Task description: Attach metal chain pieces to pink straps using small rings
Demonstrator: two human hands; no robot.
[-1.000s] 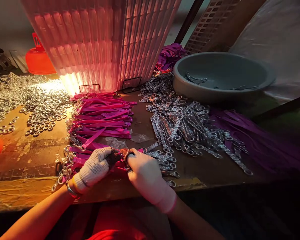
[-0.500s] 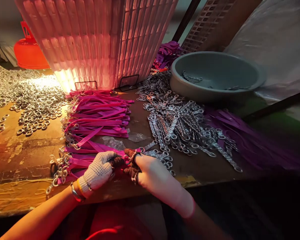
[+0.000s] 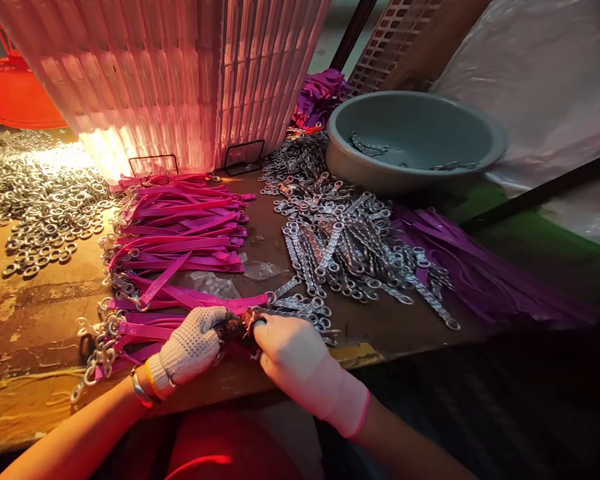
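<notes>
Both my hands wear pale knit gloves with dark brown wrappings on the fingertips. My left hand (image 3: 197, 337) and my right hand (image 3: 290, 350) meet just above the table's front edge, fingers closed. They pinch a short part of a pink strap between them, mostly hidden by the fingertips. Just past my fingers lies another pink strap (image 3: 253, 301) with a metal ring (image 3: 271, 298) at its end. Under and behind my left hand spreads a row of pink straps (image 3: 195, 230), with metal rings (image 3: 113, 327) along their left ends.
Flat metal chain pieces (image 3: 340, 247) are heaped on the right, before a grey basin (image 3: 415, 170). Purple straps (image 3: 480, 273) trail beyond them. Loose rings (image 3: 55, 207) cover the left. Ribbed translucent panels (image 3: 180, 87) stand at the back, with a red lamp (image 3: 23, 90) at far left.
My right hand has come closer to my left, and its fingers have closed more tightly. The view has shifted slightly to the right.
</notes>
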